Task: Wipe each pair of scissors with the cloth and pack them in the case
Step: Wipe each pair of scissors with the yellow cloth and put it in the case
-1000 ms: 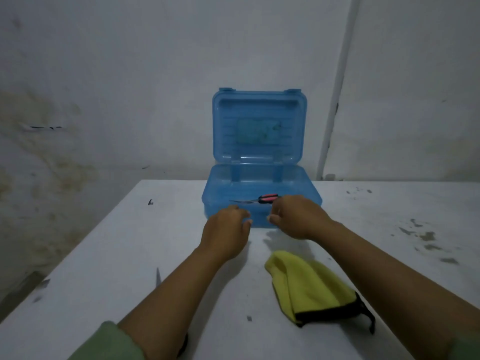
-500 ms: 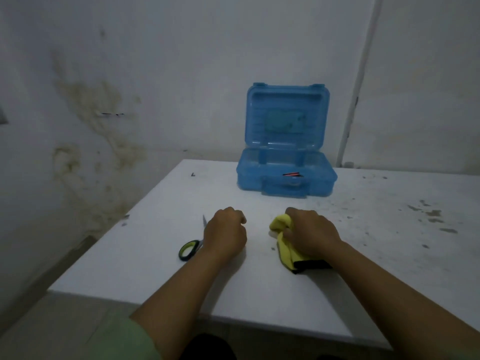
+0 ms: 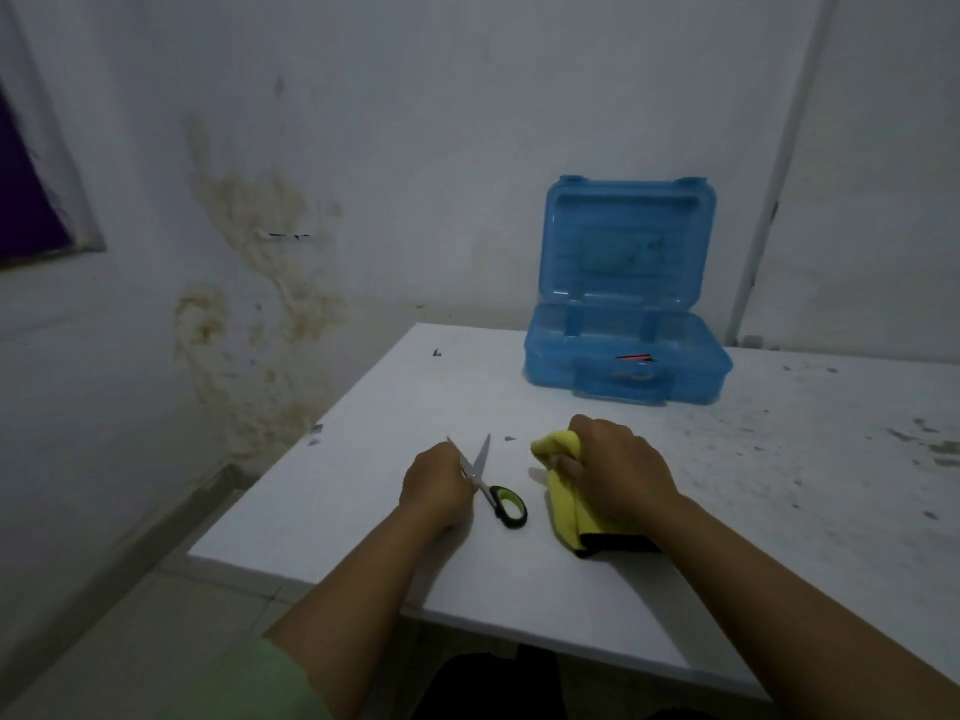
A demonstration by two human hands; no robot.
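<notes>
**Open blades under the left hand**

The left hand has its fingers curled over the open steel scissors with the green-and-black handle, near the desk's front edge; whether they grip is unclear. The right hand clenches the yellow microfibre cloth. Spread blades could nick skin or snag cloth. The open blue plastic case sits by the far edge.

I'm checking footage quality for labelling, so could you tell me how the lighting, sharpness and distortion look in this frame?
Head view: dim, bluish, even light with no glare; only soft shadows beside the right hand and yellow cloth. Slightly soft throughout, yet the green-handled scissors at the left hand stay legible. The red item inside the blue case is too small to identify. Wide-angle bending shows at the edges.
</notes>
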